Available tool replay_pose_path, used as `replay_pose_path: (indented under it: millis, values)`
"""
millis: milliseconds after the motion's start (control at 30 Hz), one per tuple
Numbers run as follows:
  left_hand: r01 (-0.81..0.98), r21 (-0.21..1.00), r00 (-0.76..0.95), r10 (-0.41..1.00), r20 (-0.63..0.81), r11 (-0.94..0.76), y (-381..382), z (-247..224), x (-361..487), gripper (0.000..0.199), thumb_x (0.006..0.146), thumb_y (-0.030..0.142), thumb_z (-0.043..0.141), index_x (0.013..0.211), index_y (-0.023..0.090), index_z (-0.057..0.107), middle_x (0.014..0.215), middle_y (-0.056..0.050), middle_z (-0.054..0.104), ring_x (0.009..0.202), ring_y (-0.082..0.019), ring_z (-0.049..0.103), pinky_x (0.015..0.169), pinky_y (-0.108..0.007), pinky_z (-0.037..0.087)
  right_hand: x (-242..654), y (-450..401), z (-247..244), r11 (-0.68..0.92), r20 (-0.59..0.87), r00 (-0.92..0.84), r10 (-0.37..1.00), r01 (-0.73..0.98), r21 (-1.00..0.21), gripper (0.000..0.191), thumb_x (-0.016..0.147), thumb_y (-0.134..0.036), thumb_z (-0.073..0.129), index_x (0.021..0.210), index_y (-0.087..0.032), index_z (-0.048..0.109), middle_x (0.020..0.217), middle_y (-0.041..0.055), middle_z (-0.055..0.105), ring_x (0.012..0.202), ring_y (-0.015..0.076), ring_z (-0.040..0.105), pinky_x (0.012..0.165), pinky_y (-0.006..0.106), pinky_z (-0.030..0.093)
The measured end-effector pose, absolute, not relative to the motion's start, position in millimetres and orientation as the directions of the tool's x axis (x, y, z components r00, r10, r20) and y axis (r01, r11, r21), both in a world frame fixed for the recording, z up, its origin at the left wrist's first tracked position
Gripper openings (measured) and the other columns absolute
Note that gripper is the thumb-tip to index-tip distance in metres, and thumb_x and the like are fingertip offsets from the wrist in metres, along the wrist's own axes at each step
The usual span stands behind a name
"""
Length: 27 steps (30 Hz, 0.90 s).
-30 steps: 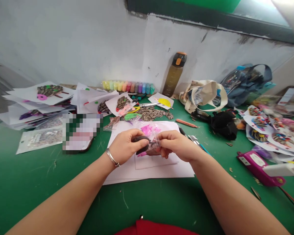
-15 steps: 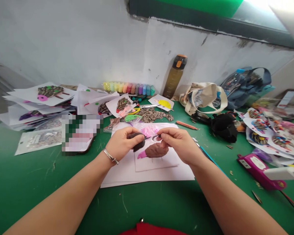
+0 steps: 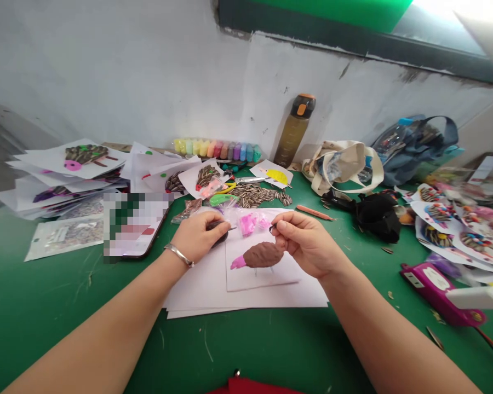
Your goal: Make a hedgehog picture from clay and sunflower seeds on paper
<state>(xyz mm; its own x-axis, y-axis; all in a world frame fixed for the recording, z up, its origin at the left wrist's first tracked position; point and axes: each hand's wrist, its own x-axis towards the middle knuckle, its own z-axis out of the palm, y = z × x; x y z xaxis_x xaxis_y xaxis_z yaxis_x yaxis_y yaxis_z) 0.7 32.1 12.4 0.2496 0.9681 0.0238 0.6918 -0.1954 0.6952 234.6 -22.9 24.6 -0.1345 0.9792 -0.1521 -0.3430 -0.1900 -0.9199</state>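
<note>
My left hand (image 3: pixel 195 235) is closed around a dark lump of modelling clay (image 3: pixel 221 232), mostly covered by the fingers, low over the left side of the paper. Between thumb and fingertips, my right hand (image 3: pixel 306 241) pinches a small black bit of clay (image 3: pixel 273 227). Just beneath it, on a white sheet (image 3: pixel 254 280), a flat brown clay shape (image 3: pixel 263 255) joins a pink clay piece (image 3: pixel 238 262) at its left end. Bright pink clay in clear wrapping (image 3: pixel 247 223) rests between the two hands at the sheet's upper edge.
Striped sunflower seeds (image 3: pixel 258 195) lie behind the papers, near scissors (image 3: pixel 248 179). A phone (image 3: pixel 148 235) and stacked pictures (image 3: pixel 36 180) are at left. An orange pencil (image 3: pixel 314 212), a bottle (image 3: pixel 294 131) and a purple-red glue-gun-like device (image 3: pixel 439 293) are at right.
My hands have moved apart. The left, with the dark clay lump, went left and down towards the paper; the right still pinches the small black bit. The wrapped pink clay shows more fully.
</note>
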Motion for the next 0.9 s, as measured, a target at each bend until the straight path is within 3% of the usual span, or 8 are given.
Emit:
replay_pose_path:
  millis: [167, 300, 367, 433, 533, 700, 800, 900]
  values:
    - [0.832, 0.465, 0.285, 0.952, 0.109, -0.303, 30.8, 8.8, -1.0, 0.033, 0.083, 0.044, 0.053, 0.097, 0.02, 0.069, 0.104, -0.009, 0.071, 0.096, -0.029, 0.063, 0.086, -0.04, 0.046, 231.8, -22.5, 21.4, -0.189, -0.141, -0.169, 0.976, -0.314, -0.931, 0.016, 0.077, -0.03, 0.073, 0.076, -0.016, 0.064, 0.064, -0.0022, 0.058, 0.051, 0.0055, 0.048, 0.048, 0.019, 0.036]
    - [0.726, 0.497, 0.288, 0.866, 0.408, -0.475, 12.7, 24.5, 5.3, 0.037, 0.085, 0.041, 0.053, 0.106, 0.014, 0.067, 0.116, -0.013, 0.066, 0.115, -0.03, 0.055, 0.105, -0.043, 0.035, 223.8, -27.3, 17.2, -0.184, -0.118, -0.246, 0.962, -0.267, -0.946, 0.014, 0.076, -0.026, 0.073, 0.08, -0.016, 0.064, 0.059, -0.0038, 0.055, 0.054, 0.008, 0.05, 0.052, 0.022, 0.041]
    - [0.616, 0.686, 0.25, 0.922, 0.297, -0.388, 1.2, 34.4, 11.4, 0.04, 0.084, 0.045, 0.056, 0.109, 0.015, 0.066, 0.111, -0.012, 0.068, 0.102, -0.027, 0.062, 0.095, -0.041, 0.044, 216.9, -32.0, 16.4, -0.18, -0.11, -0.277, 0.954, -0.239, -0.954, 0.014, 0.076, -0.025, 0.072, 0.085, -0.017, 0.064, 0.059, -0.0039, 0.055, 0.057, 0.0104, 0.054, 0.057, 0.027, 0.046]
    - [0.435, 0.888, 0.331, 0.943, -0.004, -0.149, -7.9, 41.2, 18.5, 0.045, 0.079, 0.049, 0.062, 0.109, 0.016, 0.065, 0.102, -0.01, 0.071, 0.087, -0.025, 0.067, 0.081, -0.039, 0.053, 209.9, -37.0, 16.9, -0.145, -0.092, -0.285, 0.954, -0.17, -0.975, 0.013, 0.078, -0.025, 0.068, 0.088, -0.018, 0.066, 0.065, -0.002, 0.06, 0.063, 0.0127, 0.058, 0.063, 0.03, 0.049]
    - [0.202, 0.96, 0.499, 0.822, -0.272, 0.195, -13.7, 43.6, 27.6, 0.037, 0.075, 0.041, 0.067, 0.1, 0.014, 0.068, 0.084, -0.008, 0.073, 0.076, -0.021, 0.068, 0.071, -0.034, 0.055, 202.7, -43.1, 18.8, 0.024, 0.01, -0.242, 0.97, 0.056, -0.998, 0.012, 0.082, -0.023, 0.062, 0.093, -0.02, 0.067, 0.08, 0.0014, 0.067, 0.072, 0.0144, 0.062, 0.068, 0.03, 0.05]
    - [0.094, 0.938, 0.485, 0.808, -0.336, 0.333, -10.9, 36.6, 32.5, 0.021, 0.071, 0.028, 0.073, 0.086, 0.013, 0.071, 0.075, -0.005, 0.072, 0.067, -0.014, 0.066, 0.067, -0.026, 0.054, 201.2, -47.5, 20.0, 0.394, 0.295, -0.266, 0.918, 0.52, -0.758, 0.02, 0.086, -0.012, 0.052, 0.092, -0.023, 0.067, 0.082, 0.0001, 0.067, 0.074, 0.0129, 0.059, 0.068, 0.026, 0.046]
    - [0.041, 0.935, 0.488, 0.81, -0.326, 0.352, -8.0, 30.4, 31.4, 0.022, 0.07, 0.028, 0.075, 0.084, 0.013, 0.071, 0.073, -0.004, 0.071, 0.064, -0.013, 0.064, 0.065, -0.025, 0.053, 201.9, -48.1, 18.4, 0.461, 0.35, -0.301, 0.887, 0.602, -0.652, 0.021, 0.088, -0.012, 0.05, 0.098, -0.022, 0.065, 0.085, 0.0021, 0.064, 0.076, 0.0138, 0.057, 0.068, 0.026, 0.045]
    - [-0.012, 0.933, 0.467, 0.827, -0.314, 0.361, -6.1, 25.8, 30.0, 0.025, 0.069, 0.031, 0.077, 0.081, 0.012, 0.069, 0.064, -0.003, 0.067, 0.058, -0.011, 0.061, 0.058, -0.024, 0.05, 202.7, -47.1, 13.8, 0.45, 0.346, -0.289, 0.893, 0.604, -0.658, 0.026, 0.086, -0.012, 0.053, 0.108, -0.023, 0.06, 0.091, 0.0031, 0.061, 0.079, 0.0143, 0.058, 0.068, 0.026, 0.046]
